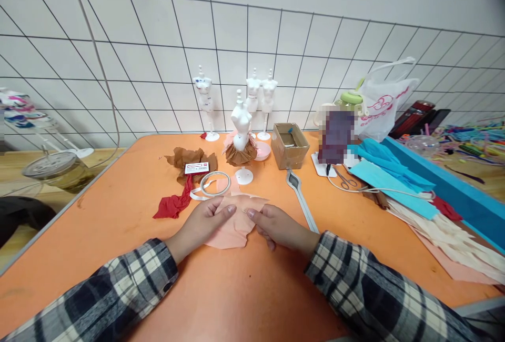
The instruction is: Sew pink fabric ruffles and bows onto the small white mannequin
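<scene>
Orange counter is stretching beneath you. Your left fingers and right fingers are pinching a peach sheet, which is spanning crosswise between them, more of it spreading toward your left. Just beyond, the brown-skirted mannequin is standing upright, roughly midway between both hands.

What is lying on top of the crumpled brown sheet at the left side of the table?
A flat white-and-red box rests on the crumpled brown sheet. Whatever is under the sheet is covered and cannot be seen.
</scene>
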A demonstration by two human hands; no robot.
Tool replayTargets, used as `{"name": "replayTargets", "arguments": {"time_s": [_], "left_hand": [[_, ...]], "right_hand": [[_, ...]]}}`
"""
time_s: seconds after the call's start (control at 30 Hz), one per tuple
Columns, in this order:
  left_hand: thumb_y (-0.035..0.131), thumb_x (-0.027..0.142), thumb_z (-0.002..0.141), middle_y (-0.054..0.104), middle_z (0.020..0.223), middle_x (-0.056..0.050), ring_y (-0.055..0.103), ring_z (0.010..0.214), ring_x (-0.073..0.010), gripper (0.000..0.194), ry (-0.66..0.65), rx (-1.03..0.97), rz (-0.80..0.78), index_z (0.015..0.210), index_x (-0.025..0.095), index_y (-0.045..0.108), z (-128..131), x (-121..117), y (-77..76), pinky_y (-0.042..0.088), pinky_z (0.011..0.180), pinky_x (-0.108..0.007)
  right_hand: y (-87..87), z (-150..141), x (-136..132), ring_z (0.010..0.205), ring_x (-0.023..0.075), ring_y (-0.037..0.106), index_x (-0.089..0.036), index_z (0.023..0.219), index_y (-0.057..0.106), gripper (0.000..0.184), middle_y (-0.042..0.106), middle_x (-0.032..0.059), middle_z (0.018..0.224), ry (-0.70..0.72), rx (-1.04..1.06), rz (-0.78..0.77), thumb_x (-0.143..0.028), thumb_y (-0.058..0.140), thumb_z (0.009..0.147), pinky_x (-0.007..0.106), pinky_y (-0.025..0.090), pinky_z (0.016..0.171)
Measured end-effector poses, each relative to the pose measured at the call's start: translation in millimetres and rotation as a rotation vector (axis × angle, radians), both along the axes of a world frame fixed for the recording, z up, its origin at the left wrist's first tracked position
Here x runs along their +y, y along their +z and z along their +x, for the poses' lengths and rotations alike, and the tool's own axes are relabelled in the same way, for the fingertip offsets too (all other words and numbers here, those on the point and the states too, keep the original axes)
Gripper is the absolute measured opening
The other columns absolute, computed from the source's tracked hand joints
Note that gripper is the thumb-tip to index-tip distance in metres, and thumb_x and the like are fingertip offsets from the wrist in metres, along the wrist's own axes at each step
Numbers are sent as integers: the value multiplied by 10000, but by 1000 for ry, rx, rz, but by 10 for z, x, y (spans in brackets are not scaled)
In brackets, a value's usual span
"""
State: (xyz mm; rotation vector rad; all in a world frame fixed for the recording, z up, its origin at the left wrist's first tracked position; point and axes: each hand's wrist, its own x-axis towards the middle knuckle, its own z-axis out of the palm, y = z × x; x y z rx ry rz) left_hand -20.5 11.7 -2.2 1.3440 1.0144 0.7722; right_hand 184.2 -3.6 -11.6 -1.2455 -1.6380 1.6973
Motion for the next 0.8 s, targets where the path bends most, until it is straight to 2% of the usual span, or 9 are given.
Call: {"name": "replayTargets", "arguments": {"time_s": [0.27, 0.5, 0.6, 0.7, 0.8], "left_hand": [[648, 493, 787, 736, 794, -32, 664, 684, -194, 346, -37, 62, 56, 884, 164, 688, -6, -13, -14, 517, 586, -263], [651, 509, 787, 736, 823, -35, 660, 684, -186, 390, -26, 41, 12, 968, 164, 677, -19, -8, -14, 516, 582, -256], [642, 510, 794, 731, 794, -32, 658, 668, -187, 381, -42, 31, -17, 949, 164, 675, -16, -10, -3, 511, 567, -257], [624, 493, 817, 741, 844, -54, 677, 714, -205, 389, -97, -28, -49, 1021, 164, 668, -18, -5, 2, 535, 623, -292], [641, 474, 811, 748, 895, -72, 693, 759, -223, 402, -92, -72, -75, 1068, 166, 660, -20, -2, 9, 548, 672, -321]], "right_hand": [[-19, -6, -4, 352, 41, 361, -165, 821, 521, 434, 384, -81, 563, 6, 45, -30, -585, 437, 886, 172, 385, 329], [14, 24, -2, 336, 44, 310, -156, 1017, 576, 419, 363, -93, 526, 12, 89, -42, -531, 416, 918, 165, 347, 320], [-17, 44, 6, 323, 53, 290, -164, 900, 549, 396, 332, -103, 491, 17, 137, -97, -544, 436, 902, 177, 354, 301], [-46, 56, 12, 316, 46, 270, -183, 745, 461, 436, 351, -96, 485, 26, 179, -200, -595, 433, 883, 188, 374, 301], [-25, 51, 4, 318, 51, 286, -194, 735, 437, 443, 390, -91, 483, 25, 193, -241, -616, 442, 871, 200, 401, 306]]}}
